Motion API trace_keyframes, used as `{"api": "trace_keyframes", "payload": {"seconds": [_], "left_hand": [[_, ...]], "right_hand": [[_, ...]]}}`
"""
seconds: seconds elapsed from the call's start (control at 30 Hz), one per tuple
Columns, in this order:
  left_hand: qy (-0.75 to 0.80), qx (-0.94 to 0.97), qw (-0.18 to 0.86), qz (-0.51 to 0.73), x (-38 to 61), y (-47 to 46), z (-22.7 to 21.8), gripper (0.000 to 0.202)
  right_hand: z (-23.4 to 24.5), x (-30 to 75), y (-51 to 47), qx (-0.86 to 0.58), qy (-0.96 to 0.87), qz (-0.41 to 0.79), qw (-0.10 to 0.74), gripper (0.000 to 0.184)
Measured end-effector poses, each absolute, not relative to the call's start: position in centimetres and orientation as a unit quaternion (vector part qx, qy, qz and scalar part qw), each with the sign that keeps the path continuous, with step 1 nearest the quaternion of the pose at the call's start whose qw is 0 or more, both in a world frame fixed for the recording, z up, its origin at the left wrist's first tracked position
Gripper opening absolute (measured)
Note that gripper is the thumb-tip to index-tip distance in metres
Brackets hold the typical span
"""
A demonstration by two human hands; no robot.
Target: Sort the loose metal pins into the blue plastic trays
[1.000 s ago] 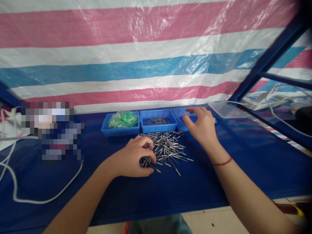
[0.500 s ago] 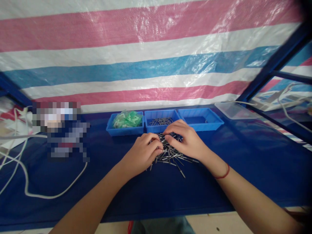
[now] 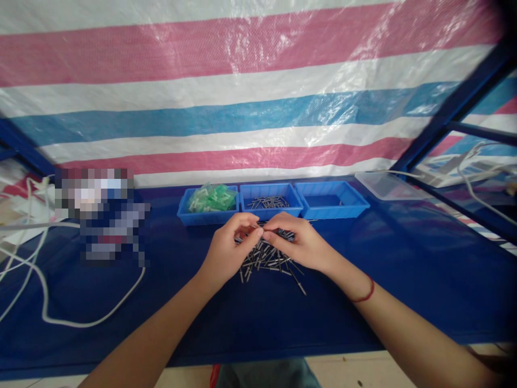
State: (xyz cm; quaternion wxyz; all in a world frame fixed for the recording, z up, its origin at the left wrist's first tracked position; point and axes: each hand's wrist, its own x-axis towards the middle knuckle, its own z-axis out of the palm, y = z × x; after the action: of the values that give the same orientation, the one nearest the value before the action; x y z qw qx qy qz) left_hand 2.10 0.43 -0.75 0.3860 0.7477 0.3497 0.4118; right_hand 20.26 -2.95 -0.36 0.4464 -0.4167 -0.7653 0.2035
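Observation:
A heap of blind rivets, silver with thin dark pins, lies loose on the blue tabletop. Above it, my left hand and my right hand meet fingertip to fingertip. Both are closed in a pinch around a small thin piece that looks like one of the rivets, mostly covered by the fingers. A red cord circles my right wrist. Just behind the hands, the middle blue bin contains more rivets.
The left blue bin holds a green plastic bag with pale pieces. A third blue bin stands on the right, near a clear plastic lid. White cables loop across the left side. Striped sheeting hangs behind.
My left hand has lifted and turned so its thumb and fingertips meet those of my right hand. My right hand has drawn back slightly from the heap, leaving the middle bin in fuller view.

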Motion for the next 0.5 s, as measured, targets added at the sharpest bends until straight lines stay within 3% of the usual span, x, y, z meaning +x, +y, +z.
{"api": "trace_keyframes", "payload": {"seconds": [0.2, 0.5], "left_hand": [[0.359, 0.681, 0.461, 0.442, 2.52, 0.36, -0.84, 0.016], [0.362, 0.67, 0.471, 0.445, 2.71, 0.27, -0.41, 0.019]], "right_hand": [[-0.35, 20.15, -2.91, -0.427, -0.749, 0.219, 0.457, 0.015], [-0.48, 20.35, -2.82, -0.433, -0.75, 0.222, 0.448, 0.015]]}}
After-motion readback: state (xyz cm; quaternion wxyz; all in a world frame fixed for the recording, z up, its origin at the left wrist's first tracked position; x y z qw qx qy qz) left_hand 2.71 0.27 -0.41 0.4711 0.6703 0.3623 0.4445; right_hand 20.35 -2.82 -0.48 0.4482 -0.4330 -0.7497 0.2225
